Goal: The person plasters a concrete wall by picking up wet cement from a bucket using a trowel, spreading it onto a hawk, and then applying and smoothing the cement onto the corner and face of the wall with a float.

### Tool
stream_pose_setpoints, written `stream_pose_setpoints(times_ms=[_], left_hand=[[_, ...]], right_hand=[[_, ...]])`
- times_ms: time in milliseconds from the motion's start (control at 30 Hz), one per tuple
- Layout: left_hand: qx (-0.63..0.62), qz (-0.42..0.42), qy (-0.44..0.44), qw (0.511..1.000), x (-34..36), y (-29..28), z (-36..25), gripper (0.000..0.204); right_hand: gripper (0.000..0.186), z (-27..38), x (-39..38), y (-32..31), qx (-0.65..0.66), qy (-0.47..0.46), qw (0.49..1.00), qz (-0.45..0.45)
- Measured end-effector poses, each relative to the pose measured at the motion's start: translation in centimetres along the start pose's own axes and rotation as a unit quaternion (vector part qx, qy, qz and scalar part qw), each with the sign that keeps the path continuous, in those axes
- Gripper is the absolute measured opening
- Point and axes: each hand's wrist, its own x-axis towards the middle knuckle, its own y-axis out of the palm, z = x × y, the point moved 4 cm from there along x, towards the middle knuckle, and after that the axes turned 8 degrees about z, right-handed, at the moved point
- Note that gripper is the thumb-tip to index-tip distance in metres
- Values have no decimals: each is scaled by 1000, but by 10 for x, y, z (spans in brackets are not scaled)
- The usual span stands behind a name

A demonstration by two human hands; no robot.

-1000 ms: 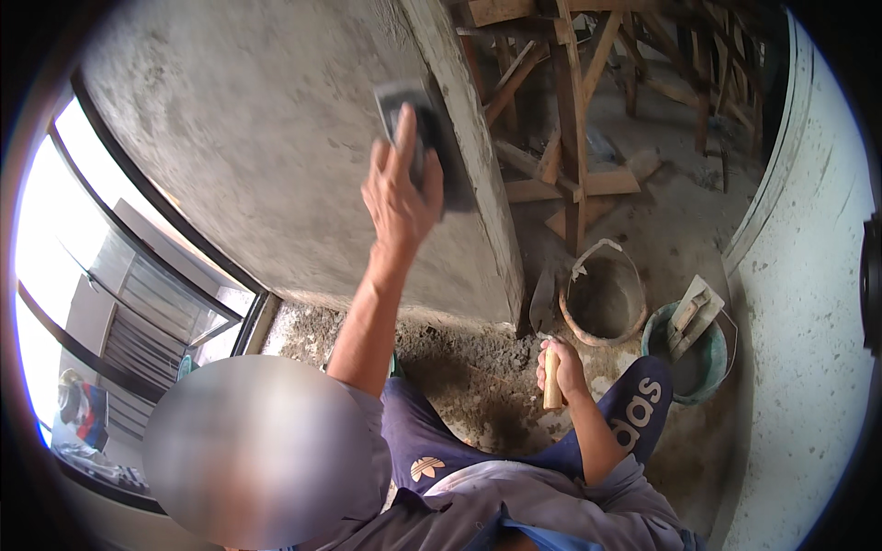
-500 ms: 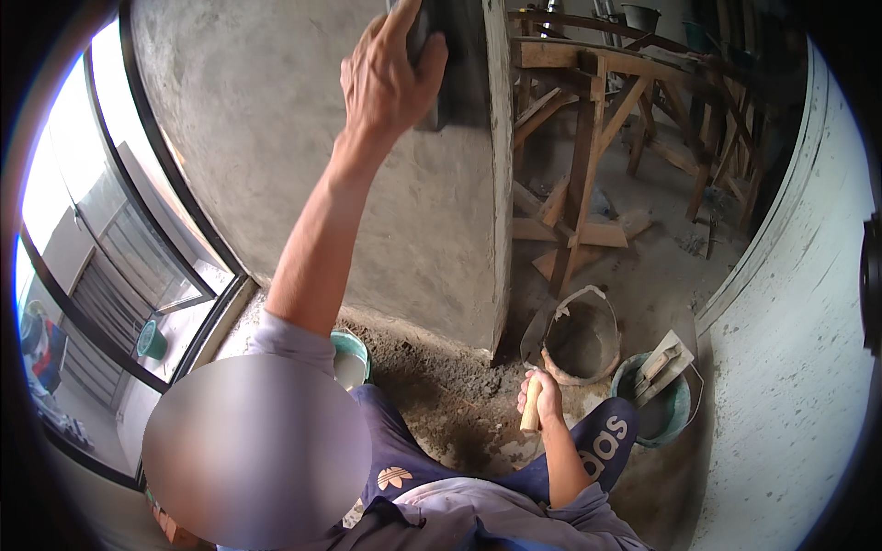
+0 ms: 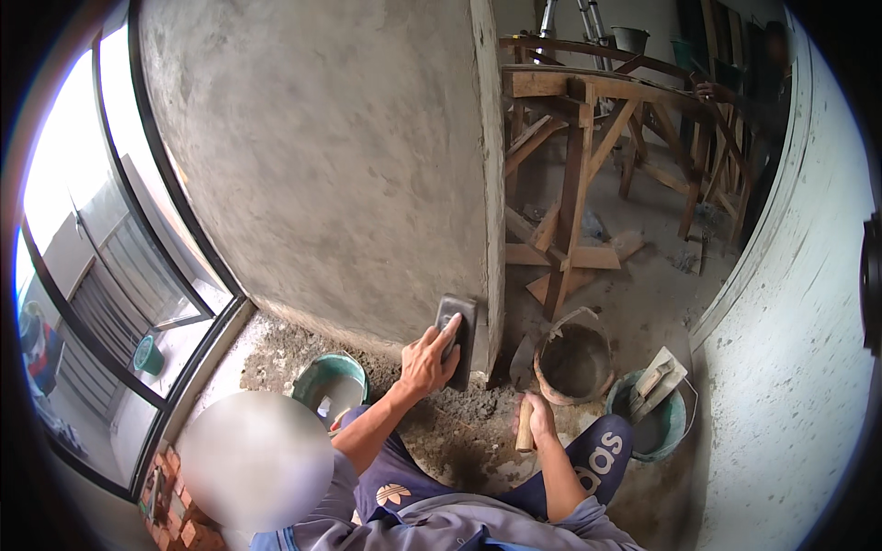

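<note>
My left hand (image 3: 425,364) is closed around the grip of a dark plastering float (image 3: 467,342). The float lies against the lower right part of a grey plastered wall (image 3: 322,174), close to its vertical corner edge. Low in front of my right knee, my right hand (image 3: 542,415) grips a trowel by its pale wooden handle (image 3: 525,432). The trowel's blade (image 3: 522,362) points away from me, beside a mortar-crusted bucket (image 3: 546,378).
A green bucket (image 3: 686,418) holds another float (image 3: 659,378); a second green bucket (image 3: 301,390) with greyish liquid stands left. Mortar (image 3: 473,404) lies along the wall's foot. Bricks (image 3: 197,533) are stacked lower left. Wooden trestles (image 3: 579,184) stand beyond the corner, with a person (image 3: 764,115) beside them.
My left hand has come down the wall with the float, from the top to near the base. My right hand still holds the trowel in nearly the same spot. A person now shows at far right.
</note>
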Motion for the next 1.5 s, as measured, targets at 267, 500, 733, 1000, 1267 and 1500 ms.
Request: stream_pose_setpoints(times_ms=[267, 500, 733, 1000, 1267, 1500], left_hand=[[-844, -105, -42, 524, -56, -41, 59, 54], [-765, -110, -3, 635, -112, 49, 32, 45], [-999, -24, -26, 25, -109, 46, -7, 35], [-995, -88, -40, 20, -80, 47, -8, 33], [-966, -142, 29, 215, -90, 10, 42, 33], [-917, -171, 17, 360, -81, 7, 63, 31]], right_hand=[[44, 94, -105, 93, -111, -69, 964, 231], [37, 145, -129, 204, -659, -458, 566, 188], [37, 117, -115, 201, -735, -509, 439, 89], [34, 110, -135, 197, -785, -469, 404, 21], [39, 134, -162, 140, -781, -462, 419, -24], [38, 138, -181, 181, -787, -536, 301, 54]])
